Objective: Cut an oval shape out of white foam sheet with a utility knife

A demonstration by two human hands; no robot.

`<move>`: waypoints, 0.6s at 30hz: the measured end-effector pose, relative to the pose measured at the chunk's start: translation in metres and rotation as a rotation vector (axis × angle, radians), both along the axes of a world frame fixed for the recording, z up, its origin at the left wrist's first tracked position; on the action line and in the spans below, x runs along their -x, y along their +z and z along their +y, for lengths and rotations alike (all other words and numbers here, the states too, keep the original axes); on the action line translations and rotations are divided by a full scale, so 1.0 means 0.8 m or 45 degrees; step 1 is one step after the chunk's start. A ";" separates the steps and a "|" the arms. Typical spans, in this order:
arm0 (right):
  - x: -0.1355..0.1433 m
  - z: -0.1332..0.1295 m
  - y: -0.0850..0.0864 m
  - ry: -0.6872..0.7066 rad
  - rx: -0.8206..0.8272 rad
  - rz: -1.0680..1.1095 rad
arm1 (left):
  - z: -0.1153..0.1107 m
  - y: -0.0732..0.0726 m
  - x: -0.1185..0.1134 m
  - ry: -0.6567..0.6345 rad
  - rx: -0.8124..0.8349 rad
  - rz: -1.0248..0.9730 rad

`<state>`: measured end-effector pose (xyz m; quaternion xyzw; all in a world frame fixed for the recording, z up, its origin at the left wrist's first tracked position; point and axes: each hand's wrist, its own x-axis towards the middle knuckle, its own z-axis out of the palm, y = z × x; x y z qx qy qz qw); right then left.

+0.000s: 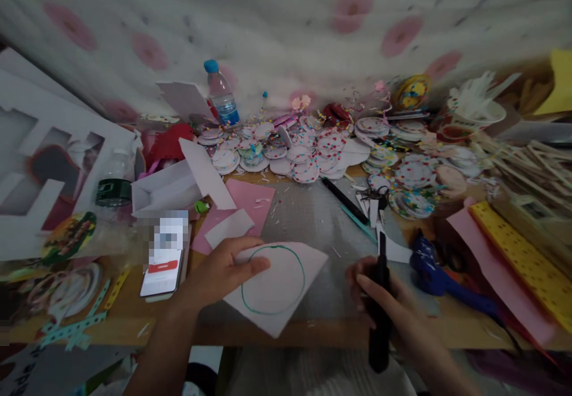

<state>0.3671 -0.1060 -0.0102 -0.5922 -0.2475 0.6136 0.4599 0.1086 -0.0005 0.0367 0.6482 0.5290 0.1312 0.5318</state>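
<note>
My left hand grips a piece of pale card by its upper left edge, thumb on top and the other fingers partly hidden. A green circle is drawn on the card, which is tilted over the front part of the table. To its right, apart from the card, my right hand is closed around a black utility knife. The knife stands nearly upright, with its narrow end pointing up and away from me.
White discs with coloured dots are heaped at the back. A black pen and keys lie beyond my right hand. A blue glue gun rests at the right. Left are a lit phone, pink paper and bottles.
</note>
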 end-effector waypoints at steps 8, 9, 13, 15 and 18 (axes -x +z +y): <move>0.031 0.022 -0.002 0.003 0.013 0.280 | -0.004 -0.001 -0.002 0.171 0.442 -0.526; 0.031 0.021 -0.005 -0.086 0.012 0.263 | -0.007 -0.006 -0.003 0.291 0.422 -0.615; 0.038 0.011 -0.019 -0.308 0.061 0.246 | -0.028 -0.034 -0.017 0.442 0.312 -0.651; 0.043 0.003 -0.027 -0.277 0.082 0.247 | -0.038 -0.046 -0.024 0.439 0.220 -0.533; 0.050 -0.008 -0.036 -0.107 0.125 0.243 | -0.042 -0.054 -0.027 0.583 0.025 -0.396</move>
